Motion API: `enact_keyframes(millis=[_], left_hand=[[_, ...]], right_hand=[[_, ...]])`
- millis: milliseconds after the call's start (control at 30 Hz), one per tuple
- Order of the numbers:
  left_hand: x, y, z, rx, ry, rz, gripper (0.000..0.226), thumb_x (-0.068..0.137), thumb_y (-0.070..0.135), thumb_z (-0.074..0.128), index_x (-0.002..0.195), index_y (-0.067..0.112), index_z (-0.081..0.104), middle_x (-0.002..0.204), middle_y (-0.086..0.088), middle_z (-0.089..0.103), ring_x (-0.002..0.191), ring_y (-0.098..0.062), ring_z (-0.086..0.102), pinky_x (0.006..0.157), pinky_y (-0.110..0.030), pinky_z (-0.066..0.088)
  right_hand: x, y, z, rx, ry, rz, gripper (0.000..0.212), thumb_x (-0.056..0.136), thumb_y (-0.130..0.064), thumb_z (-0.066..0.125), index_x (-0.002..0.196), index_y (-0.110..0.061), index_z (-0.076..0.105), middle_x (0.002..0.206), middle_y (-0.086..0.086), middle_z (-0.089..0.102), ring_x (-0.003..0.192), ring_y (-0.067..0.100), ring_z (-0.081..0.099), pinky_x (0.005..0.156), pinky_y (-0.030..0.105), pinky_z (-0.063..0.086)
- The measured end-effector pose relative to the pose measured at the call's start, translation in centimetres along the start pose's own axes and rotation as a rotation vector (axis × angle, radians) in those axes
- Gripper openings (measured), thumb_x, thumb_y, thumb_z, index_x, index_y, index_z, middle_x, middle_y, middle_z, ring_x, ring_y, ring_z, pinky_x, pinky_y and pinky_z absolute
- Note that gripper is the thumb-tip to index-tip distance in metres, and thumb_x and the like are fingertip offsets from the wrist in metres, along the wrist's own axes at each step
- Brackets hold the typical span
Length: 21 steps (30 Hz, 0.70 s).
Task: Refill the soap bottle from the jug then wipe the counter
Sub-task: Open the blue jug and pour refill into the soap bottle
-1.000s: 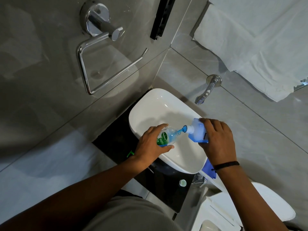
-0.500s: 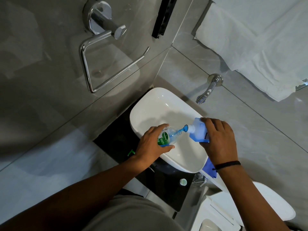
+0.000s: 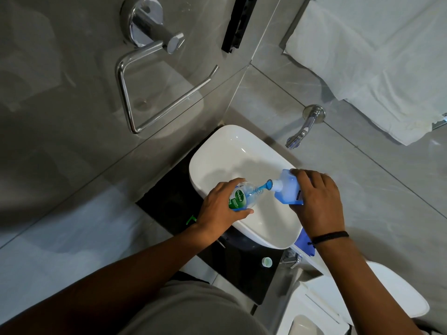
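Note:
Over the white basin [image 3: 227, 151] my left hand [image 3: 221, 209] grips a clear soap bottle [image 3: 244, 197] with a green Dettol label, tilted so its mouth faces right. My right hand [image 3: 316, 201] holds the blue jug [image 3: 287, 189] tipped left. A thin stream of blue liquid [image 3: 262, 186] runs from the jug's white spout into the bottle's mouth. A small round cap [image 3: 267, 261] lies on the black counter [image 3: 174, 201] in front of the basin. A blue cloth [image 3: 306, 245] shows under my right wrist at the basin's right edge.
A chrome wall tap [image 3: 304, 126] juts over the basin's far right. A chrome towel ring [image 3: 154, 81] hangs on the grey tiled wall at left. White towels [image 3: 377, 59] hang at top right. A white toilet [image 3: 396, 308] stands at lower right.
Both hands have kept their hold and the pouring goes on. Bottle and jug sit in nearly the same place; only the camera view has shifted slightly.

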<state>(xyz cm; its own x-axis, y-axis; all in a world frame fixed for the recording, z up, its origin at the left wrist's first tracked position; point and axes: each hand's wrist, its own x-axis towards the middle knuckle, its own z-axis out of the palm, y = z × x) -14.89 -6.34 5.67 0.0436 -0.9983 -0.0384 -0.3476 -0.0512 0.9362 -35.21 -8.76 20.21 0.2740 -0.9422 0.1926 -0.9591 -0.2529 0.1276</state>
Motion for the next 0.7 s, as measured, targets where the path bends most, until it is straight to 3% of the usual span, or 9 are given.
enact_keyframes(millis=[400,533,600,667,700], left_hand=[[0.2,-0.2,0.0,-0.014,0.002,0.027,0.091,0.067,0.047,0.098,0.141,0.047,0.046,0.13,0.007,0.059,0.118,-0.015,0.064,0.093,-0.03,0.065],[0.0,-0.1,0.0,-0.059,0.011,0.05,0.091,0.066,0.047,0.099,0.14,0.048,0.047,0.128,0.012,0.059,0.117,-0.01,0.063,0.089,-0.012,0.055],[-0.2,0.0,-0.3,-0.081,0.015,0.052,0.088,0.066,0.045,0.099,0.138,0.049,0.047,0.129,0.013,0.06,0.117,-0.01,0.063,0.089,-0.009,0.053],[-0.6,-0.3,-0.9,-0.105,0.016,0.058,0.086,0.067,0.041,0.1,0.137,0.047,0.049,0.128,0.016,0.061,0.117,-0.007,0.061,0.089,-0.005,0.053],[-0.8,-0.6,-1.3,-0.116,0.014,0.062,0.085,0.067,0.039,0.1,0.137,0.044,0.053,0.129,0.015,0.062,0.118,-0.006,0.061,0.091,-0.005,0.053]], right_hand=[[-0.4,-0.2,1.5,0.079,0.005,0.026,0.074,0.064,-0.025,0.093,0.129,-0.015,0.06,0.12,0.014,0.066,0.106,0.038,0.061,0.095,0.049,0.052],[-1.2,-1.2,2.6,0.3,-0.024,0.147,0.073,0.067,-0.03,0.091,0.131,-0.019,0.057,0.124,0.007,0.065,0.11,0.031,0.06,0.101,0.044,0.05],[-1.9,-1.7,3.2,0.508,-0.019,0.251,0.068,0.07,-0.034,0.09,0.128,-0.021,0.057,0.123,0.002,0.065,0.107,0.022,0.061,0.099,0.032,0.052],[-2.9,-2.1,3.6,0.716,0.029,0.324,0.066,0.069,-0.036,0.091,0.123,-0.026,0.055,0.117,-0.009,0.064,0.098,0.006,0.061,0.089,0.008,0.048],[-3.6,-2.4,3.9,0.802,0.058,0.352,0.066,0.067,-0.035,0.092,0.121,-0.028,0.054,0.114,-0.012,0.063,0.097,0.002,0.061,0.084,0.003,0.046]])
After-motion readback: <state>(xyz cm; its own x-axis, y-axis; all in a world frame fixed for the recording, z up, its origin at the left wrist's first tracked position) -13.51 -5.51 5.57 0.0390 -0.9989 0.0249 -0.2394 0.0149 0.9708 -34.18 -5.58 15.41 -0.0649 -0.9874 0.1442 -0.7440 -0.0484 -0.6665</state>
